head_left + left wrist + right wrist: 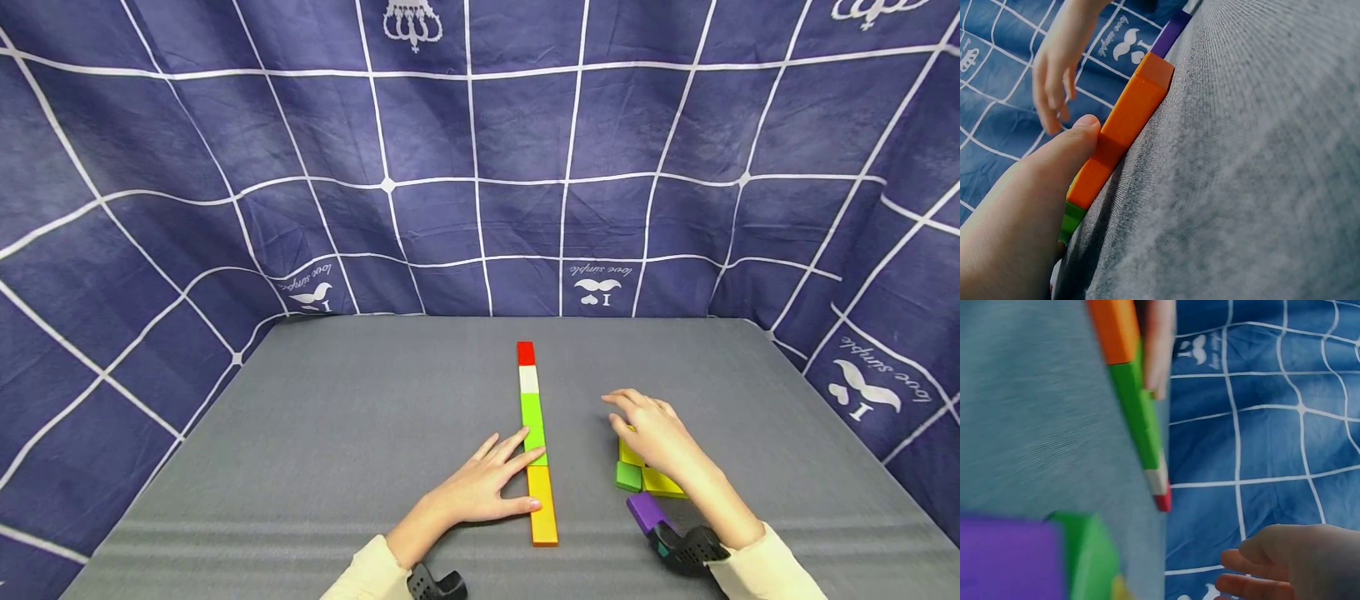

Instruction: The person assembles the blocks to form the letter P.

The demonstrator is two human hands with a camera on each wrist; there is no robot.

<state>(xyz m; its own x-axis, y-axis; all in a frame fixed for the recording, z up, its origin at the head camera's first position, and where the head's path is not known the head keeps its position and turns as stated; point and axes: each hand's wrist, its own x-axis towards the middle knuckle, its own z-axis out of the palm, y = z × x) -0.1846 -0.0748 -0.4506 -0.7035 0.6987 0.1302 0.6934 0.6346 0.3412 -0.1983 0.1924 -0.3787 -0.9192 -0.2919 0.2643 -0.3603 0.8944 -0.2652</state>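
A straight row of blocks runs away from me in the head view: an orange block (544,529) nearest, then light green blocks (531,408), a white block (528,380) and a red block (526,353). My left hand (480,487) rests along its left side with fingers spread, thumb on the orange block and fingertips on the green ones. To the right, my right hand (656,433) hovers above a small group of blocks, fingers loosely bent and nothing visible in them. The right wrist view also shows this hand (1297,562) holding nothing.
Under and beside the right arm lie yellow blocks (663,484), a green block (628,476) and a purple block (645,510). The grey tabletop (337,417) ends at a blue checked curtain (427,225) behind and at both sides.
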